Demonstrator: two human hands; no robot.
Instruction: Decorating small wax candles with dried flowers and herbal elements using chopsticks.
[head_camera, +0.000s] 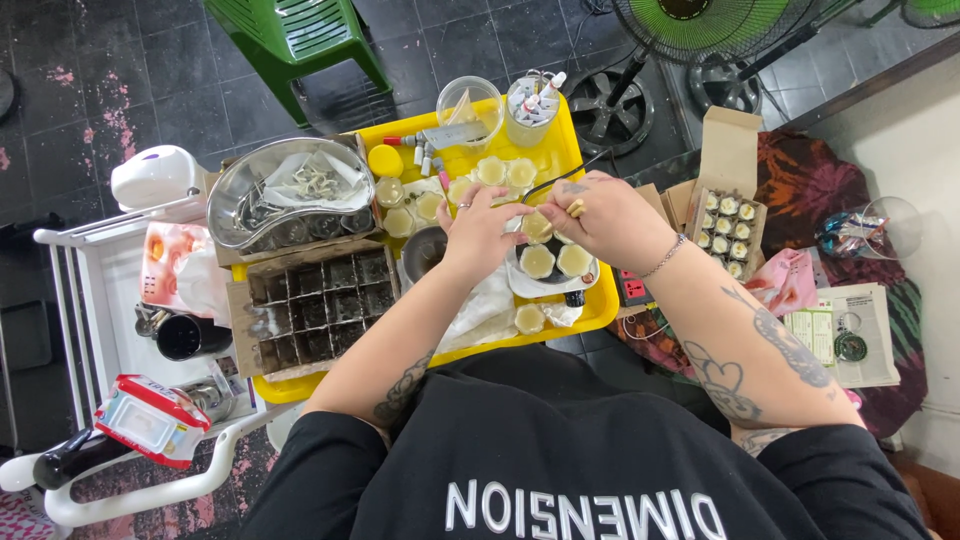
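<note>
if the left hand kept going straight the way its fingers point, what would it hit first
Probably the right hand. The left hand points toward it across the small pale cup both hands pinch, so that cup sits first in line, already touching. Depth is hard to judge from above.

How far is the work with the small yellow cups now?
Done: filled cups stand on the yellow tray, and more fill the small box at the right. In hand: the left hand and right hand hold one cup over a plate with two more. Left: the divided box looks unfilled.
</note>
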